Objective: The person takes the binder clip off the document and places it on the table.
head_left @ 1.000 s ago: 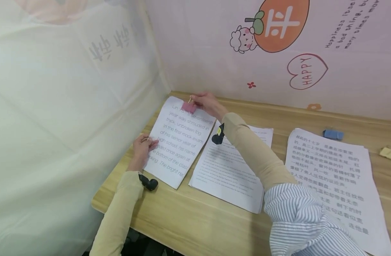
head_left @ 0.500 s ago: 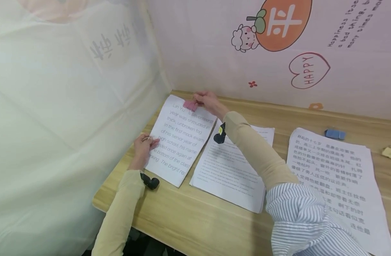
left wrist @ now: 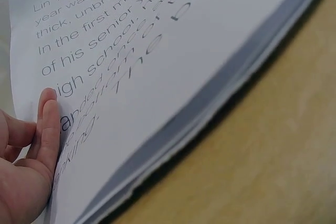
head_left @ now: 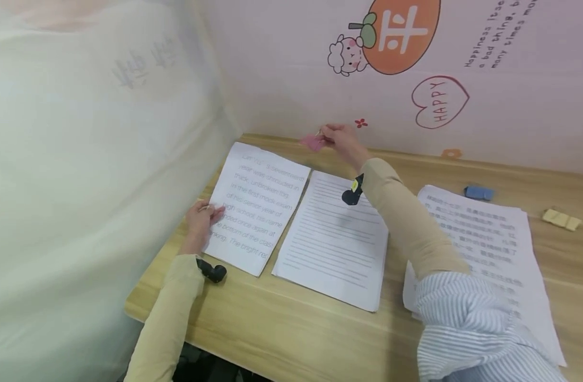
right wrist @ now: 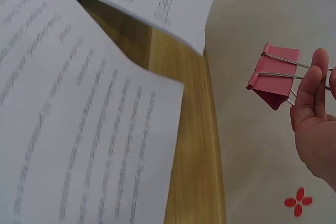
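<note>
My right hand (head_left: 344, 142) pinches a pink binder clip (right wrist: 273, 74) by its wire handles, near the back edge of the table. In the right wrist view the clip stands apart from the paper, with nothing in its mouth. A stack of large-print English sheets (head_left: 255, 207) lies at the table's left, its top edge bare. On that stack's left edge rest the fairly straight fingers of my left hand (head_left: 202, 220); the left wrist view shows these fingers (left wrist: 50, 129) against the printed page.
Right of it lies a second stack of small-print sheets (head_left: 336, 239). Farther right are Chinese-print sheets (head_left: 492, 254), partly hidden by my right arm, with a blue binder clip (head_left: 479, 192) and a yellow one (head_left: 560, 219) behind. Curtains (head_left: 281, 69) border the wooden table (head_left: 291, 339).
The pink binder clip has come off the top of the large-print stack and moved right and back with my right hand. My left hand keeps its place on the stack's edge.
</note>
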Demonstrator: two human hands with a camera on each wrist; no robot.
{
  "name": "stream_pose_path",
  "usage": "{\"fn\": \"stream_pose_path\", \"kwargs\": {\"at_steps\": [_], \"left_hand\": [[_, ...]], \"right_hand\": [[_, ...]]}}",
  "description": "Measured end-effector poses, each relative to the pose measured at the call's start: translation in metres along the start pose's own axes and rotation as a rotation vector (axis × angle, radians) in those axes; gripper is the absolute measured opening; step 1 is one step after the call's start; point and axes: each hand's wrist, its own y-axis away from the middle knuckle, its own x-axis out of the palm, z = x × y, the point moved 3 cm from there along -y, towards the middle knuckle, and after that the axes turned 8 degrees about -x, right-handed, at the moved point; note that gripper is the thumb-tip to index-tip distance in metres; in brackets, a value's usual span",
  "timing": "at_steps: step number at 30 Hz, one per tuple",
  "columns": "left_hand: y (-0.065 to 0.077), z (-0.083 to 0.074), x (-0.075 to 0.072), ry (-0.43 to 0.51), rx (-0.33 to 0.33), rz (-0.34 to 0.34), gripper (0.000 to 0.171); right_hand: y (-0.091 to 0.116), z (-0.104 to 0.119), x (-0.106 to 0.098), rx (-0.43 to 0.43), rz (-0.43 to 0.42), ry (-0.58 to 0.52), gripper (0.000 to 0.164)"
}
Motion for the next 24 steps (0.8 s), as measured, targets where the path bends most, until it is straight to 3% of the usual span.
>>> {"fn": "stream_pose_path", "kwargs": {"at_steps": [8,15,20,24], "left_hand": [[0.003,-0.001,0.001,0.062,-0.062,-0.014,0.038],[0.005,-0.003,0.002,0.043,-0.095,-0.077,0.040],[0.009,-0.005,0.005,0.045,-0.108,-0.077,0.042],[0.010,-0.005,0.006,0.054,-0.117,-0.081,0.042]], "right_hand": [[0.026,0.006,-0.073,0.036,-0.102,0.012,0.038],[0.042,0.000,-0.125,0.043,-0.179,-0.054,0.011],[0.054,-0.006,-0.158,0.048,-0.221,-0.130,0.027],[0.066,-0.008,-0.180,0.076,-0.214,-0.137,0.027]]}}
